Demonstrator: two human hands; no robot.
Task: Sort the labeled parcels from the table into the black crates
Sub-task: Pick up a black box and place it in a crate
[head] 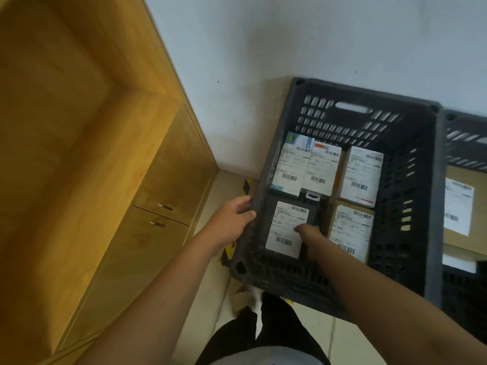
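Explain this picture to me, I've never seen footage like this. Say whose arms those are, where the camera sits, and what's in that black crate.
No machine here: a camera worn on a person's head looks down at their own arms. The left hand grips the left rim of the black crate; a second crate stands beside it. The right hand reaches inside and holds a dark parcel, thumb on its white label. Four more labelled parcels lie beside it.

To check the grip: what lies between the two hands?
Head view: the left wall of the crate and the labelled top of the black parcel lie between the left hand, gripping the rim, and the right hand, holding that parcel.
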